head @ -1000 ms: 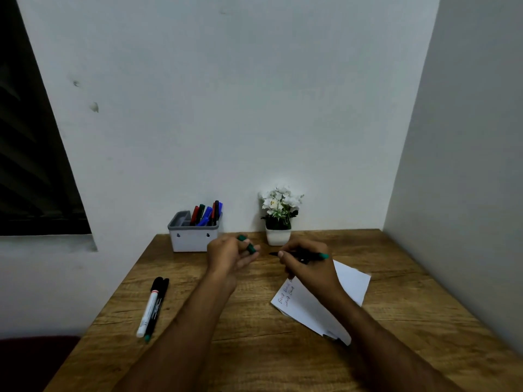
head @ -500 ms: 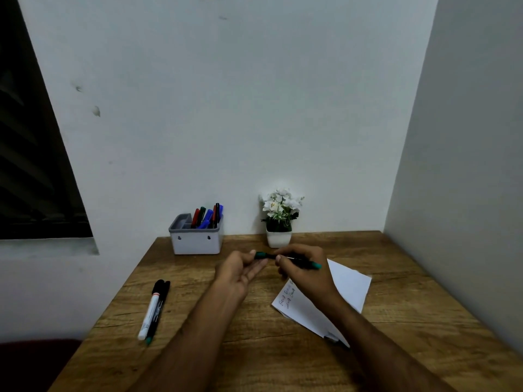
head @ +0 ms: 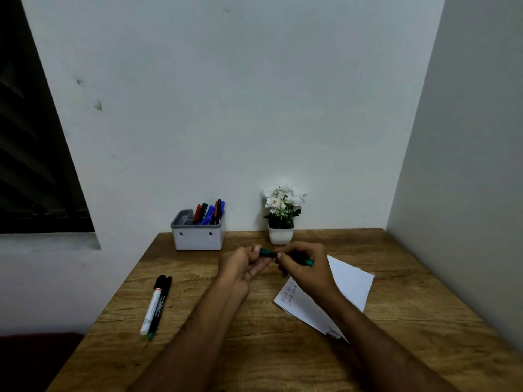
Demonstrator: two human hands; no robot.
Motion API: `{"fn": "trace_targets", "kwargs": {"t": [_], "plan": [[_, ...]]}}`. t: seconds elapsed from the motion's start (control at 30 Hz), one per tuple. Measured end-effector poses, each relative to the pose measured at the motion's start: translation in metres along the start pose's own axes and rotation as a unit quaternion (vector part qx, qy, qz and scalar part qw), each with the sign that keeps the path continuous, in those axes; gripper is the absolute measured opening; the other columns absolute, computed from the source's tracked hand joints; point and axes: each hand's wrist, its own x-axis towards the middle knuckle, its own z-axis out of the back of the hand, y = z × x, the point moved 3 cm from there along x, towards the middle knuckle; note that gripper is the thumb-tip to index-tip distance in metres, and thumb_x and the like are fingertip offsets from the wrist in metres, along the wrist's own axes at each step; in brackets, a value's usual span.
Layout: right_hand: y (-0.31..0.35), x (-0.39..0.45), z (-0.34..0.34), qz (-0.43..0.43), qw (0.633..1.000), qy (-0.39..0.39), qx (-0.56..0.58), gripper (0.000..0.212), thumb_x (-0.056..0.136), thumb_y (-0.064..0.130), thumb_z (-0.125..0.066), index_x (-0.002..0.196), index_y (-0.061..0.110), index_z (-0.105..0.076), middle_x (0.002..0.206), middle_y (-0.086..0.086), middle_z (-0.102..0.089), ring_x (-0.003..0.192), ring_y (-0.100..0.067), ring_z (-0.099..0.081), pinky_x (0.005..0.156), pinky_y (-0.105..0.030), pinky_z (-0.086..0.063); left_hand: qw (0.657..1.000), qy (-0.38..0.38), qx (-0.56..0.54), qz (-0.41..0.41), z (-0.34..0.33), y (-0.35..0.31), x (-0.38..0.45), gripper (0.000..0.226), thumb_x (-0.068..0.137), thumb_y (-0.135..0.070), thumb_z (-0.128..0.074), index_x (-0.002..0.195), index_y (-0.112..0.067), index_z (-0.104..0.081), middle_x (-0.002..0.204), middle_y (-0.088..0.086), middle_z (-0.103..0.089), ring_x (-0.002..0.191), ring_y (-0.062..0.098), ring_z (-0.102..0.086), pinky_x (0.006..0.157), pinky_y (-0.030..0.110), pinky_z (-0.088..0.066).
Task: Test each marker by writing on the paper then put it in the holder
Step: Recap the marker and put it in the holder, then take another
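Observation:
My right hand [head: 304, 267] grips a black marker with a green end [head: 309, 262], held level above the table. My left hand [head: 245, 264] pinches the marker's green cap [head: 266, 252], which sits on the marker's left end. Both hands meet over the table's middle. Below my right wrist lies the white paper [head: 351, 281] with a few handwritten lines at its left corner. The grey-and-white holder [head: 198, 238] stands at the back left with several red, green, blue and black markers in it. A white marker [head: 151, 308] and a black marker [head: 160, 306] lie side by side at the left.
A small white pot of white flowers [head: 281, 215] stands at the back, just behind my hands. The wooden table [head: 254, 349] meets walls at the back and right. A dark window is at the far left.
A second ago my left hand held the green cap apart from the marker. The hands came together and the cap now sits on the marker's left end.

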Motion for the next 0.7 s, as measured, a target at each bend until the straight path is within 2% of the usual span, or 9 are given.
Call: {"fn": "trace_targets", "kwargs": {"t": [0.13, 0.27, 0.33, 0.43, 0.53, 0.63, 0.7], "plan": [[-0.002, 0.005, -0.006, -0.004, 1.000, 0.006, 0.014, 0.012, 0.091, -0.002, -0.072, 0.093, 0.005, -0.081, 0.070, -0.006, -0.075, 0.061, -0.015, -0.069, 0.060, -0.026, -0.055, 0.999, -0.034, 0.009, -0.027, -0.002, -0.001, -0.001, 0.011, 0.090, 0.014, -0.054, 0.095, 0.009, -0.063, 0.096, 0.023, -0.067, 0.075, 0.031, -0.071, 0.062, 0.031, -0.062], [-0.006, 0.007, -0.011, -0.004, 1.000, 0.016, 0.020, 0.010, 0.092, -0.001, -0.072, 0.095, 0.004, -0.080, 0.071, -0.004, -0.076, 0.064, -0.015, -0.071, 0.062, -0.026, -0.056, 0.998, -0.055, -0.001, -0.037, 0.004, -0.002, 0.003, 0.011, 0.090, 0.015, -0.054, 0.092, 0.008, -0.063, 0.099, 0.023, -0.067, 0.078, 0.031, -0.070, 0.061, 0.030, -0.062], [-0.006, 0.009, -0.019, 0.008, 1.000, 0.023, 0.008, 0.010, 0.092, 0.001, -0.072, 0.096, 0.004, -0.081, 0.075, -0.005, -0.077, 0.067, -0.019, -0.072, 0.063, -0.028, -0.058, 0.997, -0.064, -0.002, -0.048, 0.008, -0.003, 0.005, 0.016, 0.090, 0.015, -0.052, 0.097, 0.006, -0.064, 0.102, 0.022, -0.066, 0.085, 0.031, -0.068, 0.063, 0.030, -0.062], [-0.006, 0.012, -0.033, 0.024, 0.999, 0.024, -0.009, 0.010, 0.092, 0.002, -0.073, 0.098, 0.006, -0.080, 0.081, -0.002, -0.078, 0.070, -0.018, -0.074, 0.064, -0.031, -0.060, 0.995, -0.079, -0.005, -0.068, 0.011, -0.006, 0.010, 0.029, 0.089, 0.019, -0.046, 0.110, 0.007, -0.063, 0.106, 0.021, -0.064, 0.088, 0.027, -0.065, 0.074, 0.034, -0.060], [-0.007, 0.015, -0.045, 0.034, 0.998, 0.040, -0.023, 0.014, 0.091, 0.006, -0.075, 0.103, 0.011, -0.079, 0.087, 0.004, -0.078, 0.073, -0.015, -0.074, 0.065, -0.032, -0.062, 0.993, -0.083, -0.001, -0.089, 0.022, -0.014, 0.014, 0.024, 0.091, 0.015, -0.049, 0.108, 0.007, -0.064, 0.103, 0.020, -0.067, 0.084, 0.025, -0.066, 0.075, 0.036, -0.060], [-0.012, 0.021, -0.053, 0.038, 0.994, 0.075, -0.074, 0.026, 0.085, 0.012, -0.081, 0.109, 0.022, -0.078, 0.092, 0.013, -0.077, 0.079, -0.006, -0.073, 0.070, -0.028, -0.061, 0.988, -0.094, -0.002, -0.127, 0.039, -0.028, 0.016, 0.019, 0.092, 0.007, -0.057, 0.107, 0.001, -0.066, 0.100, 0.015, -0.070, 0.084, 0.022, -0.067, 0.077, 0.033, -0.060], [-0.014, 0.026, -0.060, 0.044, 0.988, 0.095, -0.117, 0.031, 0.081, 0.013, -0.083, 0.109, 0.025, -0.078, 0.092, 0.017, -0.075, 0.081, 0.000, -0.071, 0.072, -0.019, -0.056, 0.982, -0.101, 0.000, -0.161, 0.049, -0.040, 0.018, 0.018, 0.092, 0.003, -0.061, 0.108, -0.002, -0.066, 0.097, 0.012, -0.069, 0.085, 0.019, -0.067, 0.077, 0.032, -0.059]]}}
